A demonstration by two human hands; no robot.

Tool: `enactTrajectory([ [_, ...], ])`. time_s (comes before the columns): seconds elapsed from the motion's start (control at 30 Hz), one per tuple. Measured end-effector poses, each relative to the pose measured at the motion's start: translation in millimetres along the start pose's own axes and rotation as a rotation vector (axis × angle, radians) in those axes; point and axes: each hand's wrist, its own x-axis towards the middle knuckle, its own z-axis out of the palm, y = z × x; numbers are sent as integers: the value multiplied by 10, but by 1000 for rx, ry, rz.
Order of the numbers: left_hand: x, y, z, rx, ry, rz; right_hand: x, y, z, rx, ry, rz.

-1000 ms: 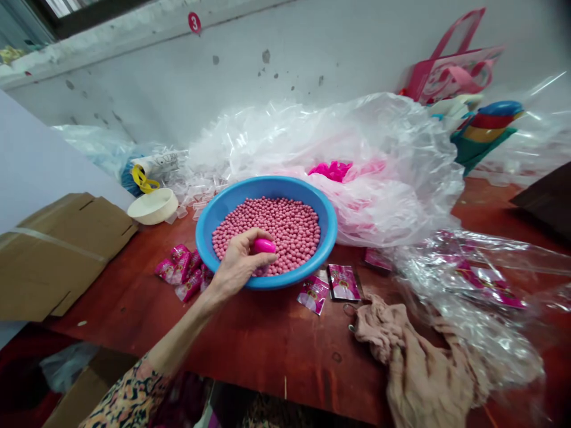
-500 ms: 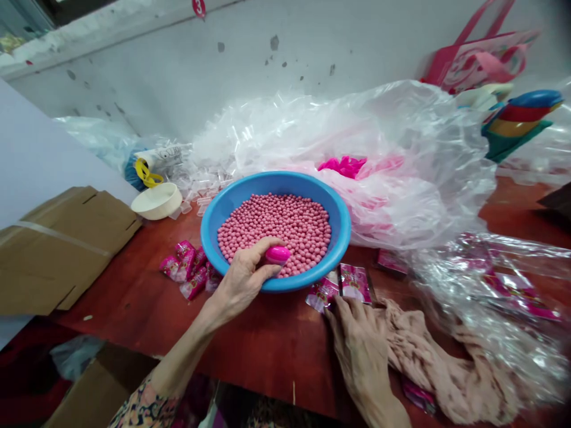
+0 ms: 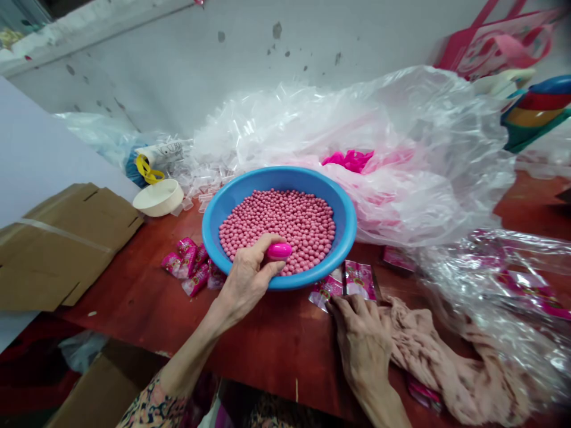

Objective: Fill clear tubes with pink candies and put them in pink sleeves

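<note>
A blue basin point(image 3: 343, 205) full of small pink balls point(image 3: 285, 223) stands on the red-brown table point(image 3: 276, 339). My left hand point(image 3: 247, 279) rests on the basin's near rim, fingers closed round a bright pink egg-shaped shell point(image 3: 279, 251) held over the balls. My right hand point(image 3: 361, 339) lies on the table just in front of the basin. Its fingers reach flat onto the pink sachets point(image 3: 352, 282) lying there, and whether they grip one I cannot make out.
More pink sachets point(image 3: 190, 270) lie left of the basin. A crumpled beige cloth point(image 3: 441, 362) sits at the right, clear plastic sheeting point(image 3: 401, 148) behind and right. A cardboard box point(image 3: 57, 244), a white bowl point(image 3: 158, 197) and a tape roll point(image 3: 147, 169) stand at the left.
My right hand has come into view from below and reached the sachets in front of the basin. My left hand still holds the pink shell at the basin's rim. The view has tilted down slightly.
</note>
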Motion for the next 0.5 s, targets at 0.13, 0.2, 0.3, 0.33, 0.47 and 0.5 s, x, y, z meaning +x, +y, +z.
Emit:
enactTrajectory([
  [0.13, 0, 11, 9, 93, 17, 17, 21, -10, 1, -9, -3, 39],
  [0.2, -1, 15, 14, 102, 16, 26, 33, -12, -1, -6, 9, 50],
  [0.3, -4, 16, 26, 107, 22, 38, 41, -7, -2, 12, 40, 46],
  [0.33, -6, 15, 30, 111, 25, 44, 39, -2, 0, 34, 57, 39],
  [0.47, -14, 7, 40, 136, 40, 67, 14, 29, 12, 280, 212, 26],
  [0.5, -16, 5, 41, 138, 44, 74, 4, 37, 15, 357, 262, 33],
])
